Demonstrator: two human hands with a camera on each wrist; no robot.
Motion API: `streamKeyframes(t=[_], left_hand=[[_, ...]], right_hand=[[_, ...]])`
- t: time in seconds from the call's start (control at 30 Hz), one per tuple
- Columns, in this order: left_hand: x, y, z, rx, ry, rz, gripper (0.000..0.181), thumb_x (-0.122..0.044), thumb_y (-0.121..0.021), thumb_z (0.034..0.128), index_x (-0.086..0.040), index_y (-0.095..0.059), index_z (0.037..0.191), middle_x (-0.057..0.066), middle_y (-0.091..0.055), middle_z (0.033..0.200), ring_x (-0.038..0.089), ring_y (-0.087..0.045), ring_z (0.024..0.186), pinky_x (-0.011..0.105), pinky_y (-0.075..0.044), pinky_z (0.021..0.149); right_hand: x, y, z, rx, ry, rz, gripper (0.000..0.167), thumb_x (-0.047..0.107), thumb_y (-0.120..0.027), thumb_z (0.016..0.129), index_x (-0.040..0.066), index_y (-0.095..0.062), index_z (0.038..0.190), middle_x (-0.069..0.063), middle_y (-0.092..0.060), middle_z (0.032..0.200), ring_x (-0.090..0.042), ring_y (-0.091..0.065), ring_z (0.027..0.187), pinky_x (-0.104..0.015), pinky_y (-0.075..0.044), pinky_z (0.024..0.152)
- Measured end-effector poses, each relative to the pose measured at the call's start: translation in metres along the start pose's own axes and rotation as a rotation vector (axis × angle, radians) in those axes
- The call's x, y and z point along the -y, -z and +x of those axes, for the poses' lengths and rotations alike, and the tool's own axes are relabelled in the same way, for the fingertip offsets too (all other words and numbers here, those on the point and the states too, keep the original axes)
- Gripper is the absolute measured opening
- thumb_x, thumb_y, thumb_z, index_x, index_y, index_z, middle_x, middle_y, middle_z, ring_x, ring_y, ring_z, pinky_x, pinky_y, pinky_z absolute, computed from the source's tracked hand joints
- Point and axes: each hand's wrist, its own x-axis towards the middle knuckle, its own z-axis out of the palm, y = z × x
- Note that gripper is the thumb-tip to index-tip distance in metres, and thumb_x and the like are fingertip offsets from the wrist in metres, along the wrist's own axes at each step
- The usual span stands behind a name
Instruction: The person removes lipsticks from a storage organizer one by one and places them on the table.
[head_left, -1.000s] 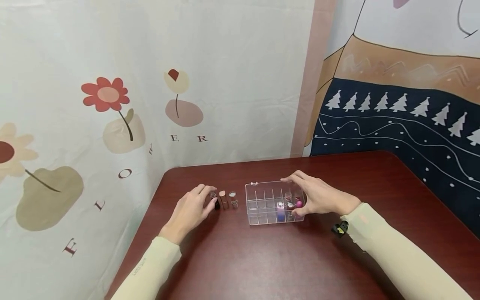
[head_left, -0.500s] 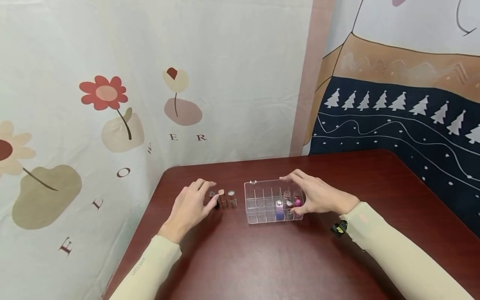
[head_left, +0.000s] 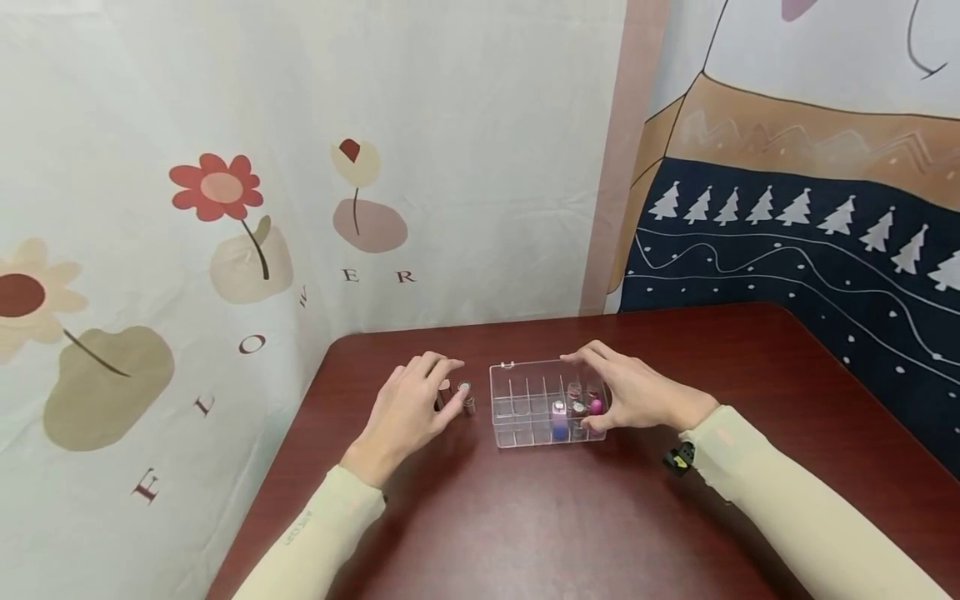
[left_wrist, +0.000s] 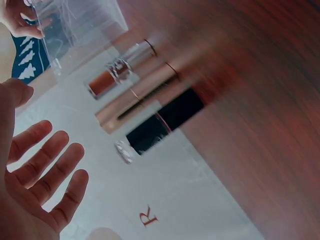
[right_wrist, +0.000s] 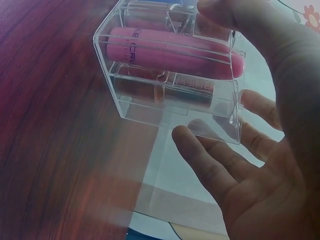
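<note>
My left hand (head_left: pixel 408 408) hovers with relaxed, spread fingers over the small cosmetic tubes left of the box. In the left wrist view, an orange-brown lip gloss (left_wrist: pixel 102 82), a rose-gold lipstick (left_wrist: pixel 135 98) and a black lipstick tube (left_wrist: pixel 165 122) stand side by side, apart from the fingers. My right hand (head_left: pixel 641 387) grips the right end of the clear compartment box (head_left: pixel 517 408), thumb in front and fingers behind. Inside its right part stand a purple-blue tube (head_left: pixel 559 423), a pink tube (right_wrist: pixel 170 52) and other lip glosses.
The dark red wooden table (head_left: pixel 480 517) carries everything. A flower-printed cloth (head_left: pixel 480 167) hangs behind and to the left; a dark blue cloth with white trees (head_left: pixel 787 242) hangs at the right. A black-and-yellow device (head_left: pixel 681 457) is strapped at the right wrist.
My left hand has moved right, from beside the black tube to over the rose-gold lipstick and lip gloss, partly covering them. The right hand stays on the box.
</note>
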Motion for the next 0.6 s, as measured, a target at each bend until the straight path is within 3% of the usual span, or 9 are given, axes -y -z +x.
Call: streamKeyframes(t=[0.23, 0.6], left_hand=[[-0.013, -0.004, 0.005, 0.014, -0.034, -0.012, 0.040, -0.032, -0.089, 0.1011, -0.016, -0.079, 0.136, 0.001, -0.078, 0.120, 0.025, -0.075, 0.102, 0.042, -0.061, 0.084], [-0.039, -0.010, 0.015, 0.025, -0.109, -0.050, 0.051, -0.035, -0.097, 0.0940, -0.016, -0.079, 0.138, 0.001, -0.077, 0.122, 0.023, -0.073, 0.097, 0.039, -0.063, 0.082]], right_hand=[[-0.001, -0.002, 0.000, -0.002, 0.010, 0.008, 0.103, 0.035, -0.106, 0.083, 0.020, -0.053, 0.170, -0.009, -0.061, 0.157, -0.028, -0.072, 0.131, -0.058, -0.066, 0.111], [-0.003, -0.003, -0.002, -0.019, 0.029, 0.019, 0.103, 0.035, -0.105, 0.083, 0.020, -0.053, 0.170, -0.011, -0.062, 0.157, -0.027, -0.072, 0.129, -0.057, -0.067, 0.108]])
